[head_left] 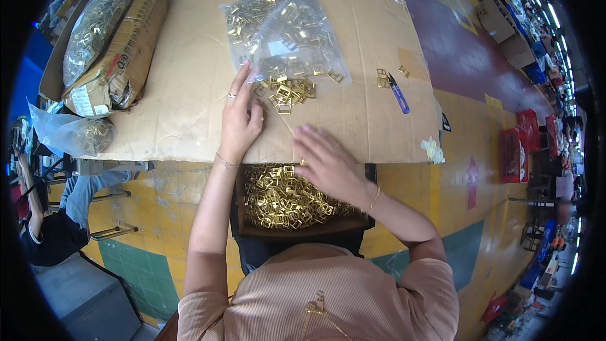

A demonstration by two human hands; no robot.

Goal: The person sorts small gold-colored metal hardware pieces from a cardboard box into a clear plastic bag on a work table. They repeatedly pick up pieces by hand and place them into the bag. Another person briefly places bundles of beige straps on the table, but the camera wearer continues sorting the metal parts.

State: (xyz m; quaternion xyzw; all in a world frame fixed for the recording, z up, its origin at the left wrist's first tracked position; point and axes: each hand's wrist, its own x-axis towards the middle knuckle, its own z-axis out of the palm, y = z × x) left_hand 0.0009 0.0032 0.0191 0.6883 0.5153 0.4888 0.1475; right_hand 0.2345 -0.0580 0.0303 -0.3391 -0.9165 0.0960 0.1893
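Stretched fingers of my left hand (242, 120) reach to the lower left corner of a clear plastic bag (284, 31) with gold metal buckles inside. Just below the bag's edge, beside that hand, lies a small loose pile of gold buckles (287, 93). My right hand (328, 164), slightly blurred, hovers at the table's front edge with its fingers apart. A gold bit shows by its thumb; I cannot make out whether it touches. Under both wrists, a dark open box (303, 232) holds a heap of gold buckles (284, 199).
Cardboard (189, 88) covers the table. Blue-handled thread snips (398, 95) lie at the right near a few loose buckles (382, 78). On the left stand a carton (140, 44) and bags of buckles (101, 31). Another person (60, 227) sits at the far left.
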